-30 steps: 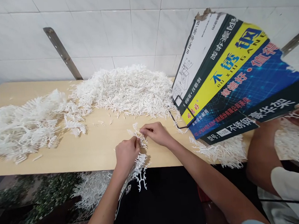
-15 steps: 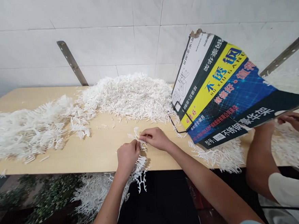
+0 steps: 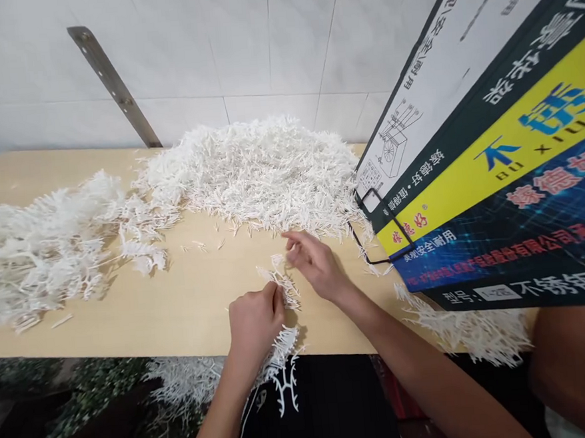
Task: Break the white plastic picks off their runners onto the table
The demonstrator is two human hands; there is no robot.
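Note:
My left hand (image 3: 255, 320) is closed around a white branching plastic sprig (image 3: 288, 291) just above the front of the wooden shelf board. White forked tips stick out above and beside the fist, and a branched white piece (image 3: 287, 386) hangs below it past the board's edge. My right hand (image 3: 316, 265) hovers a little to the right of the sprig, apart from it. Its fingers are loosely spread, and I see nothing in them. Behind both hands lies a large heap of small white plastic pieces (image 3: 264, 174).
Larger white sprigs (image 3: 39, 250) cover the board (image 3: 199, 312) on the left. A printed cardboard box (image 3: 451, 194) stands tilted at right, a black wire frame (image 3: 375, 261) at its corner. Beyond it shows another person's arm (image 3: 573, 366). Green foliage (image 3: 99, 392) lies below the board.
My right hand has let go of the sprig and moved right, its fingers opening. The left hand keeps its hold. The view has shifted closer, and the box fills more of the right side.

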